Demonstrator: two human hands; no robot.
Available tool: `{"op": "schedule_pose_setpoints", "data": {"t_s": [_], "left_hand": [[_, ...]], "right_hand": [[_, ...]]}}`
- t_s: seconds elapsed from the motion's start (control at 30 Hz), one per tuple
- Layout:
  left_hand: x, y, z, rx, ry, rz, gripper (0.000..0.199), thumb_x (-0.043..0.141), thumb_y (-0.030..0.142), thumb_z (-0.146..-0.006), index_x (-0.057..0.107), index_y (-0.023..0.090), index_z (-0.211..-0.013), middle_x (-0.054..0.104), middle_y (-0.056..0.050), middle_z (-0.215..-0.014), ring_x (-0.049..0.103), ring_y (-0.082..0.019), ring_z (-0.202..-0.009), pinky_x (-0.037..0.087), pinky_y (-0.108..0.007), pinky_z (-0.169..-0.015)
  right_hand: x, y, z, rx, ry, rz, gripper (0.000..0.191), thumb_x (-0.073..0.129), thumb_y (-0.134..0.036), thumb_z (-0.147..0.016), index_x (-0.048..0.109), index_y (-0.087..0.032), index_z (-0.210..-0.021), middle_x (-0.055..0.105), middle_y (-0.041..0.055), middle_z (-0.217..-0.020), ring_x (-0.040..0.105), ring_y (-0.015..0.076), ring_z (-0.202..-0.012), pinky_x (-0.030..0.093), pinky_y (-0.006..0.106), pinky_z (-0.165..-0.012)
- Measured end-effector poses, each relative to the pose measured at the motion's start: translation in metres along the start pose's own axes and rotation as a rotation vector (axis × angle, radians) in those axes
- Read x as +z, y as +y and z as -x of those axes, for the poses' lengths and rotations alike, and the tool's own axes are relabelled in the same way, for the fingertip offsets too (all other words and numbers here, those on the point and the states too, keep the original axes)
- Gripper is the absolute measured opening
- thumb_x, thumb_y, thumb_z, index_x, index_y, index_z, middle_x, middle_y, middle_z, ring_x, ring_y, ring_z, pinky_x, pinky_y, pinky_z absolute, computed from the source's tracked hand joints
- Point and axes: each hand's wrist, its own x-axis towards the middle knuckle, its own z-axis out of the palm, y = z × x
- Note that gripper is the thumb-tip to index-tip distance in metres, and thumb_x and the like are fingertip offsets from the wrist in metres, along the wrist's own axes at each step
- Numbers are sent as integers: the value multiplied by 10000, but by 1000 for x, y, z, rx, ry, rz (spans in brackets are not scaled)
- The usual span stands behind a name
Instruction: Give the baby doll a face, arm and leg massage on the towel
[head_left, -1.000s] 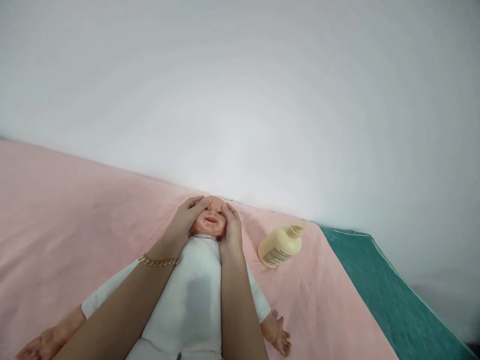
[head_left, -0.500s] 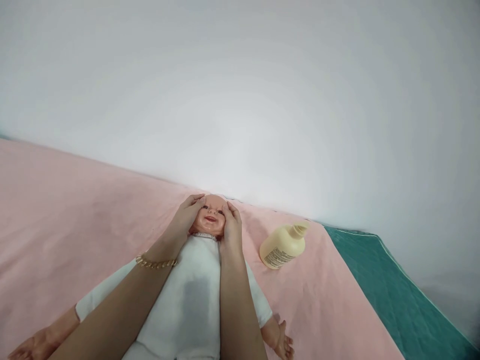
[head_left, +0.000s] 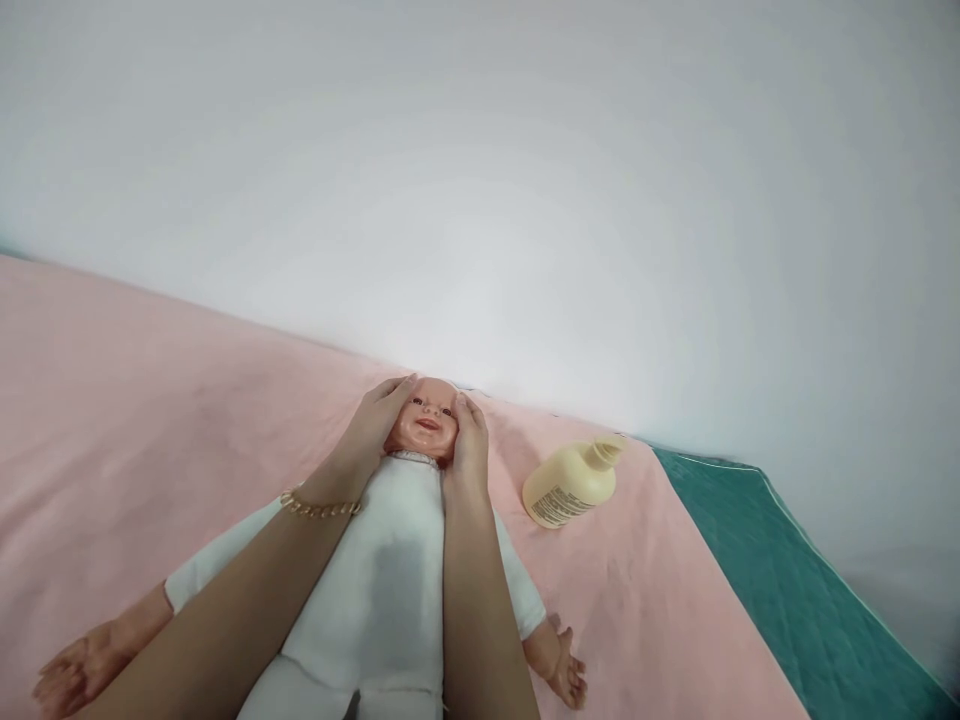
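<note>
A baby doll (head_left: 405, 560) lies on its back on a pink sheet, with a hard plastic head and a soft white cloth body that has a grey patch on the front. My left hand (head_left: 375, 425) cups one side of the doll's head, fingers curved round it near the brow. On the other side, my right hand (head_left: 471, 435) is curved against the head in the same way. Both forearms run along the doll's torso and partly cover its arms. A bracelet (head_left: 319, 506) circles my left wrist.
To the right of the doll stands a pale yellow bottle (head_left: 566, 487) with printed text, tilted in view. The pink sheet (head_left: 187, 400) ends at a green cover (head_left: 780, 560) on the right. A plain pale wall (head_left: 480, 180) rises behind the doll's head.
My hands have slid slightly outward and up along the sides of the doll's head, leaving more of its eyes uncovered. The whole view has shifted a little.
</note>
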Motion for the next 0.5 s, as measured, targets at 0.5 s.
{"op": "schedule_pose_setpoints", "data": {"t_s": [0.5], "left_hand": [[-2, 5, 2, -39, 5, -26, 552, 857, 407, -641, 717, 127, -1096, 743, -142, -1079, 700, -283, -965, 560, -314, -758]], "right_hand": [[9, -10, 7, 87, 118, 32, 427, 772, -286, -702, 654, -193, -1101, 734, 63, -1088, 713, 219, -982, 600, 356, -877]]}}
